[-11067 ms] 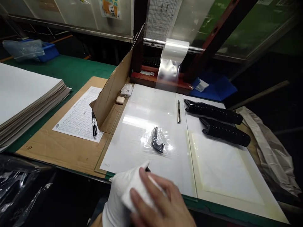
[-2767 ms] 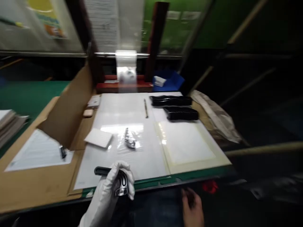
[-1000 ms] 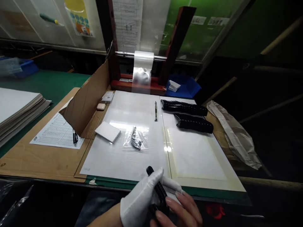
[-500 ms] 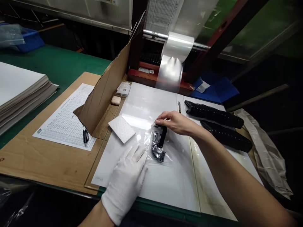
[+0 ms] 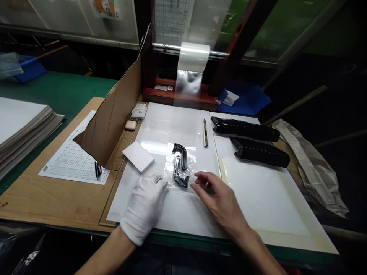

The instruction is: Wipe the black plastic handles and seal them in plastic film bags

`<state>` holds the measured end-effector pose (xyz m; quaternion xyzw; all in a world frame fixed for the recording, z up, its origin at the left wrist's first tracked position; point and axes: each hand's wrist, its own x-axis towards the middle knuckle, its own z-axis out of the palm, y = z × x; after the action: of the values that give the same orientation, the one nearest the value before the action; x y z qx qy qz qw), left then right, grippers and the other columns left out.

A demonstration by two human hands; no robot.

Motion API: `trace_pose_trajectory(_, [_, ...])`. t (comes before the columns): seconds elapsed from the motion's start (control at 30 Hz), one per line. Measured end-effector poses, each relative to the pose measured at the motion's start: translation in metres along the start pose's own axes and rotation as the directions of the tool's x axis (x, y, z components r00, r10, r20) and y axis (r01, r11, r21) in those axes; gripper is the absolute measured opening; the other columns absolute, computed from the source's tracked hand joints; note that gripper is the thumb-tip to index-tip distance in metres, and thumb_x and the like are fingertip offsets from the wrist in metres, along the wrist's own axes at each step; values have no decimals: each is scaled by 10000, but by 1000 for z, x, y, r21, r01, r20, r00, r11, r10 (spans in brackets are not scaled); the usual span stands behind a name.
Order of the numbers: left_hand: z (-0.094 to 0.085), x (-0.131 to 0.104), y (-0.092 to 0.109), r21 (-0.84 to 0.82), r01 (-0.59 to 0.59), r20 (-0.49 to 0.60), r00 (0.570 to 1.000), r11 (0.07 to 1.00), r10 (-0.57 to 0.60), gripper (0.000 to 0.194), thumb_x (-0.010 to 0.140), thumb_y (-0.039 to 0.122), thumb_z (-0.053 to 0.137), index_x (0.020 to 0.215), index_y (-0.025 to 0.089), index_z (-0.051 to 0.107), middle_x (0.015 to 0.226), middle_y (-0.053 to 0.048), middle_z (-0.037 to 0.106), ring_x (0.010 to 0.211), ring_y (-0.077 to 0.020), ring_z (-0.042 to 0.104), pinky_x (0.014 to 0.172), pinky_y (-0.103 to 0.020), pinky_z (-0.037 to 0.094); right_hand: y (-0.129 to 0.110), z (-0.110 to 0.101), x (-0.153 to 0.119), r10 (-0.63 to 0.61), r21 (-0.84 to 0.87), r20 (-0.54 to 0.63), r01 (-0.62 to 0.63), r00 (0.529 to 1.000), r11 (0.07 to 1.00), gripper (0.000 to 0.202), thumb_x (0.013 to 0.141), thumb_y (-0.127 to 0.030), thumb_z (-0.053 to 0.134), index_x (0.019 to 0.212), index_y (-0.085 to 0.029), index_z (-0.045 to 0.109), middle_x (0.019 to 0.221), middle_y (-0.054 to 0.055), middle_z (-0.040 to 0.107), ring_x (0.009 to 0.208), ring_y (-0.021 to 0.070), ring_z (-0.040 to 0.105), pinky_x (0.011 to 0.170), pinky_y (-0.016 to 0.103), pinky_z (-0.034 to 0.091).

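Note:
Two black curved handle-like parts, an upper one (image 5: 181, 154) and a lower one (image 5: 180, 176), lie end to end at a clear plastic bag (image 5: 190, 152) on the white work surface. The lower one is plainly under shiny film. My left hand (image 5: 145, 202), in a white glove, has its fingers bent at the bag's lower left corner; blur hides whether they grip the film. My bare right hand (image 5: 219, 200) is just off the bag's lower right side, thumb and forefinger apart with nothing between them. A white patterned foam pad (image 5: 138, 156) lies beyond the gloved hand.
A utility knife (image 5: 205, 133) and two black wrapped bundles (image 5: 246, 130) lie on the right. A roll of clear film (image 5: 195, 57) hangs on a rod behind. On the left stand a cardboard partition (image 5: 114, 110), a paper form (image 5: 77, 168) with pens, and stacked sheets (image 5: 23, 118).
My right hand has let go of the upper black part, which now lies by the other, and has moved nearer to me. My left hand's fingers have gone from stretched to bent. The view has shifted.

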<state>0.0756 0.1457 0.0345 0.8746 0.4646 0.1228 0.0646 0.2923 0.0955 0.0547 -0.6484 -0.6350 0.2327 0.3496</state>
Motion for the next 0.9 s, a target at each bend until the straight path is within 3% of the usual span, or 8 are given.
trace_pose_trajectory(0.1, [-1, 13, -2, 55, -58, 43, 998, 997, 55, 261, 1001, 179, 455, 895, 127, 687, 920, -151, 647, 838, -314, 594, 747, -494, 539, 8, 14, -16, -45, -34, -7, 45, 999, 998, 55, 986, -223, 589, 1000, -214, 642, 989, 53, 637, 939, 227, 587, 829, 388, 493])
trace_pose_trajectory(0.17, [-4, 17, -3, 65, -114, 75, 991, 991, 109, 262, 984, 136, 444, 840, 124, 662, 878, -151, 627, 814, -308, 588, 727, -479, 534, 8, 16, -18, -68, -43, -17, 67, 998, 997, 119, 994, -167, 552, 924, -211, 638, 954, 50, 624, 927, 230, 566, 816, 393, 470])
trace_pose_trajectory(0.43, [-43, -12, 5, -86, -319, 235, 914, 944, 330, 250, 943, 148, 556, 696, 189, 558, 744, -30, 609, 664, -165, 609, 615, -278, 534, 7, 5, -54, -171, 19, 54, 170, 984, 985, 112, 946, -126, 649, 909, -231, 655, 924, 0, 627, 901, 184, 555, 793, 331, 438])
trace_pose_trajectory(0.5, [-49, 3, 11, -85, -306, 217, 923, 948, 317, 216, 980, 185, 510, 790, 189, 614, 819, -50, 644, 764, -193, 639, 709, -317, 556, 10, 6, -58, -176, 32, 58, 174, 983, 984, 96, 958, -148, 643, 920, -235, 661, 923, -1, 627, 902, 182, 553, 799, 334, 427])
trace_pose_trajectory(0.57, [-50, 30, 16, -69, -280, 175, 941, 957, 288, 184, 998, 194, 482, 1070, 166, 649, 1023, -102, 676, 974, -237, 644, 877, -382, 547, 13, 7, -58, -182, 39, 62, 180, 981, 983, 88, 964, -161, 639, 925, -235, 665, 918, 0, 628, 896, 182, 550, 799, 337, 419])
trace_pose_trajectory(0.63, [-46, 61, 18, -50, -273, 174, 945, 961, 278, 309, 969, 169, 532, 1270, 131, 593, 1162, -145, 665, 1064, -264, 631, 934, -413, 532, 13, 7, -56, -186, 38, 64, 184, 980, 982, 86, 964, -161, 638, 924, -231, 668, 918, 5, 630, 896, 184, 550, 796, 339, 417])
trace_pose_trajectory(0.77, [-36, 106, 17, -26, -347, 291, 895, 938, 339, 132, 928, 165, 624, 1037, 144, 696, 1021, -78, 704, 914, -208, 670, 851, -382, 563, 12, 4, -56, -191, 32, 62, 189, 980, 981, 88, 967, -171, 633, 917, -229, 677, 922, 13, 636, 903, 187, 557, 798, 338, 427])
trace_pose_trajectory(0.9, [-35, 116, 18, 41, -370, 351, 875, 928, 333, 127, 968, 252, 626, 954, 134, 672, 959, -40, 693, 822, -166, 670, 778, -361, 578, 12, 3, -56, -186, 39, 63, 183, 981, 982, 95, 979, -208, 619, 918, -237, 686, 918, 16, 647, 902, 195, 566, 805, 350, 442])
